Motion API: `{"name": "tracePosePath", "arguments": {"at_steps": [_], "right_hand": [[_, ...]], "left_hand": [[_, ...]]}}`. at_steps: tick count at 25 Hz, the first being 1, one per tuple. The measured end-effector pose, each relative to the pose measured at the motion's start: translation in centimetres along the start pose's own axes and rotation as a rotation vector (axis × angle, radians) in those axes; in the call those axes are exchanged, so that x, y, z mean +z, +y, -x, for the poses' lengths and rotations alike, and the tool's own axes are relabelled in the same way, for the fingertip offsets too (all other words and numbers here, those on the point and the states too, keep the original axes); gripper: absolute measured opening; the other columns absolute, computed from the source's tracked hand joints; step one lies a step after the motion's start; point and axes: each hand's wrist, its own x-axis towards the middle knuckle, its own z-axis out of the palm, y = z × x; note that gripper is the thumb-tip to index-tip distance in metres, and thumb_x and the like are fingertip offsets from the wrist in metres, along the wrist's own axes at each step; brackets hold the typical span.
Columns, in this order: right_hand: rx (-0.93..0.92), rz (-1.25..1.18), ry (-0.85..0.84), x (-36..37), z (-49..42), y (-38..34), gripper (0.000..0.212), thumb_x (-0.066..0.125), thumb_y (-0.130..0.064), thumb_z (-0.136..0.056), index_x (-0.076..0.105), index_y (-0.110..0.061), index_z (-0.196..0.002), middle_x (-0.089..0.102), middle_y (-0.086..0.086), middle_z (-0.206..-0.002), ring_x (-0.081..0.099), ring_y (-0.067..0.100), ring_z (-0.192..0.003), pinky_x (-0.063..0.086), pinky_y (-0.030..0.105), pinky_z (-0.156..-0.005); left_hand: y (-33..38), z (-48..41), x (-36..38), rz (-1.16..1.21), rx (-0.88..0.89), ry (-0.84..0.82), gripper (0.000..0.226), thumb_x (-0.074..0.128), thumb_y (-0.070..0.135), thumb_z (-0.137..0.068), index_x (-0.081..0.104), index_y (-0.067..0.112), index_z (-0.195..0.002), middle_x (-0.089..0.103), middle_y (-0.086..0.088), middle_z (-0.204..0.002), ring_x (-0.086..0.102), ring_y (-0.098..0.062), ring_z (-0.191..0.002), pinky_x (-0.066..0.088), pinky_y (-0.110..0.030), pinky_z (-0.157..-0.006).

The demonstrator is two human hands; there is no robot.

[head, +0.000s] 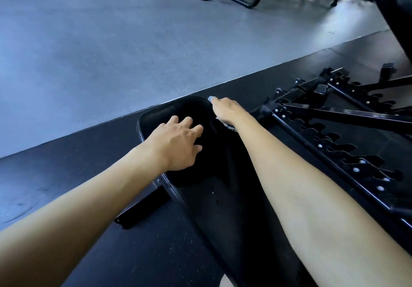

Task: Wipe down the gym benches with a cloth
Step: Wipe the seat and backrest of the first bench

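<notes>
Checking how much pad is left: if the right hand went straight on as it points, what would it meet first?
Only the far rim of the bench pad: the right hand, gripping the cloth, is near it. Beyond looks like free floor mat, depth unclear.

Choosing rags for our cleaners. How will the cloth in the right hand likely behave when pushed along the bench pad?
Probably floppy: the cloth bunches out from under the right hand. Likely light, since little shows beyond the hand. It may slide easily on the smooth bench pad.
</notes>
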Motion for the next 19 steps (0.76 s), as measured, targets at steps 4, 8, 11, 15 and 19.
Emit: {"name": "tracePosePath", "arguments": {"at_steps": [4, 8, 11, 15, 19], "right_hand": [[-0.095, 0.187, 0.097, 0.2, 4.2, 2.5, 0.05, 0.017, -0.03, -0.107, 0.051, -0.007, -0.135, 0.061, 0.016, -0.131, 0.053, 0.04, -0.122, 0.044, 0.049, -0.099], [0.013, 0.242, 0.129, -0.1, 5.9, 4.3, 0.052, 0.013, -0.035, -0.108, 0.051, -0.008, -0.131, 0.064, 0.019, -0.123, 0.059, 0.041, -0.111, 0.041, 0.046, -0.083], [-0.069, 0.255, 0.107, 0.3, 2.0, 1.4, 0.048, 0.014, -0.021, -0.106, 0.047, -0.011, -0.139, 0.06, 0.015, -0.135, 0.055, 0.04, -0.122, 0.044, 0.048, -0.094], [-0.122, 0.174, 0.059, 1.4, -3.5, -2.7, 0.064, 0.007, -0.035, -0.099, 0.054, -0.02, -0.141, 0.059, 0.012, -0.141, 0.054, 0.036, -0.127, 0.042, 0.048, -0.1], [-0.16, 0.176, 0.074, 1.6, -2.1, -1.1, 0.063, 0.008, -0.042, -0.101, 0.052, -0.015, -0.137, 0.06, 0.017, -0.135, 0.056, 0.039, -0.122, 0.04, 0.046, -0.09]], "left_hand": [[-0.7, 0.3, 0.2, 0.026, 0.006, -0.005, 0.045, 0.039, 0.058, -0.1, 0.046, 0.032, -0.136, 0.045, 0.004, -0.128, 0.043, -0.025, -0.112, 0.047, -0.042, -0.093], [-1.0, 0.6, 1.3, 0.047, -0.003, 0.057, 0.047, 0.036, 0.059, -0.101, 0.044, 0.034, -0.139, 0.044, 0.006, -0.134, 0.042, -0.024, -0.115, 0.045, -0.04, -0.095], [-0.7, 0.5, 1.8, 0.046, 0.006, 0.077, 0.047, 0.033, 0.058, -0.102, 0.042, 0.033, -0.141, 0.042, 0.006, -0.135, 0.041, -0.023, -0.115, 0.044, -0.039, -0.098], [-0.6, 0.5, 1.8, 0.067, -0.005, 0.058, 0.048, 0.033, 0.059, -0.102, 0.041, 0.034, -0.142, 0.041, 0.008, -0.137, 0.041, -0.022, -0.119, 0.044, -0.038, -0.098], [-0.6, 0.5, 1.2, 0.081, -0.033, 0.017, 0.048, 0.036, 0.06, -0.101, 0.042, 0.035, -0.142, 0.041, 0.008, -0.137, 0.041, -0.021, -0.118, 0.044, -0.038, -0.098]]}}
